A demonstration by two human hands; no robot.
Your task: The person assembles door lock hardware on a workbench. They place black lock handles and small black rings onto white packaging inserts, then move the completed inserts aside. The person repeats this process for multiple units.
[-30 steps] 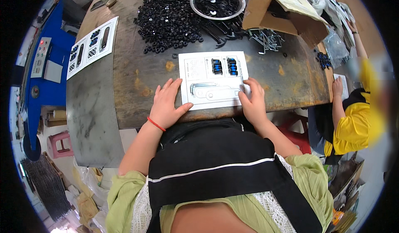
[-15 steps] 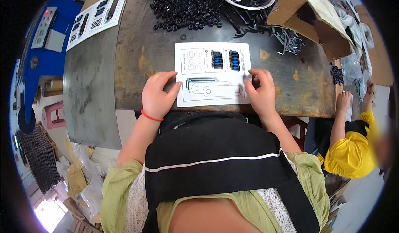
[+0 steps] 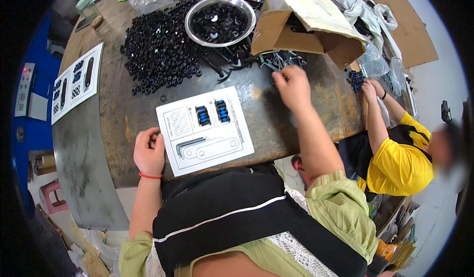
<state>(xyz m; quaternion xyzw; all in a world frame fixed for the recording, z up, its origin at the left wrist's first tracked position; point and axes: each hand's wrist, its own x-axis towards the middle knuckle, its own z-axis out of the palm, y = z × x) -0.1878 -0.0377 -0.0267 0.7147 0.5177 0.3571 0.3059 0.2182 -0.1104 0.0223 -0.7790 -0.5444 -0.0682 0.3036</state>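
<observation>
A white printed card (image 3: 242, 151) lies tilted on the table in front of me. It shows two groups of black bolts with blue bands, dark L-shaped hex keys, ring outlines and a long plate outline. My left hand (image 3: 149, 153) is curled at the card's left edge; whatever its fingers hold, if anything, is hidden. Beyond the card's right side, my right hand (image 3: 295, 89) is over the near edge of a pile of silvery hex keys (image 3: 276, 58). Its fingers are bent together, with a small dark bit showing between them that I cannot make out.
Black nuts (image 3: 158, 50) heap beside a metal bowl (image 3: 220, 45) of black washers. An open cardboard box (image 3: 316, 10) stands behind the hex keys. Another card (image 3: 94, 82) lies left, near a glass jar (image 3: 87, 9). A co-worker in yellow (image 3: 400, 166) handles small bolts at right.
My right hand has let go of the card and reached forward to the hex keys. My left hand stays at the card's left edge. The view has swung right, and the card appears tilted.
</observation>
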